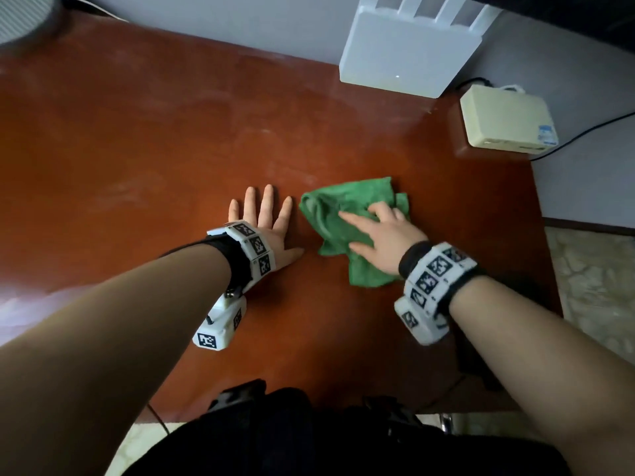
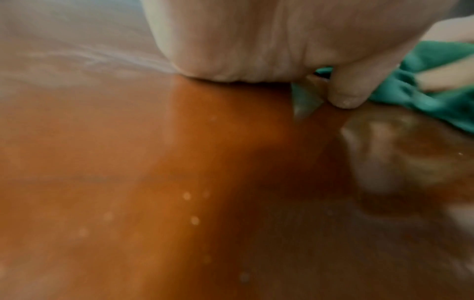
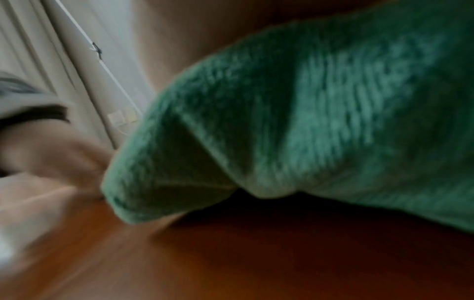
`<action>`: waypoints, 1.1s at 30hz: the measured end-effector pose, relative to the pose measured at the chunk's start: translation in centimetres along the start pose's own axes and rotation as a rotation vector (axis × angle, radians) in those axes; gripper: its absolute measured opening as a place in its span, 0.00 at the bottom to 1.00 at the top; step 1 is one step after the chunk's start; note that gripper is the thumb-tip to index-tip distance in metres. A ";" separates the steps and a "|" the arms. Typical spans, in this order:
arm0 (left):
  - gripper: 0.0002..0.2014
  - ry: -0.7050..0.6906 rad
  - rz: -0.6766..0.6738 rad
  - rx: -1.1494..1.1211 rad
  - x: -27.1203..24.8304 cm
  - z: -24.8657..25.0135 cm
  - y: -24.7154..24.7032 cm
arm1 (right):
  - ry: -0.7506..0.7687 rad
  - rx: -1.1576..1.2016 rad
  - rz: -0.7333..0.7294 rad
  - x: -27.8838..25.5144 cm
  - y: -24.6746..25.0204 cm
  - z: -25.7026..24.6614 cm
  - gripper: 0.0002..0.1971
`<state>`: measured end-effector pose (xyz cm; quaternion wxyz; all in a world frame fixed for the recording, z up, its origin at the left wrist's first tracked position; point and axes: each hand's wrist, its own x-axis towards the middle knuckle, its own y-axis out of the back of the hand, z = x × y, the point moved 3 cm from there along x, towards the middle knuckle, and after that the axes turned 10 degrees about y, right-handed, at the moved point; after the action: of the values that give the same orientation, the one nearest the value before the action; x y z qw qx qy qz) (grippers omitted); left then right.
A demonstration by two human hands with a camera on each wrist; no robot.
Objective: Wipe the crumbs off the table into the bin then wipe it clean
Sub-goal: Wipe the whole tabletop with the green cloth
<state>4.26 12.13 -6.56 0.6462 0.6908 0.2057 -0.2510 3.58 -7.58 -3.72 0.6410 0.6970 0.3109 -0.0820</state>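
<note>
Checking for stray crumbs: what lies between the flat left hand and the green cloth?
In the head view, only a bare strip of table separates the left hand from the green cloth.

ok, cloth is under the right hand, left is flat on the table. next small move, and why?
Probably sweep the green cloth on across the table with the right hand: dull smears show on the far-left wood, and pale specks near the left hand. No bin is in view.

No text can be read; the blue sticker [image 1: 547,135] on the beige box [image 1: 505,118] is blurred.
</note>
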 end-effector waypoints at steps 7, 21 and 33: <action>0.44 0.006 -0.008 0.010 0.4 0.0 -0.2 | -0.334 0.149 0.158 10.3 5.9 1.1 0.26; 0.44 -0.018 0.073 -0.044 -0.2 -0.1 -0.4 | 0.004 0.002 0.048 2.8 2.1 0.1 0.28; 0.50 0.096 0.014 -0.100 -0.5 1.8 1.4 | -0.227 0.145 0.198 7.0 5.3 6.7 0.27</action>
<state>4.59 10.22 -5.20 0.6710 0.6702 0.2439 -0.2026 13.86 -11.58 -3.97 0.6251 0.7548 0.1595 -0.1191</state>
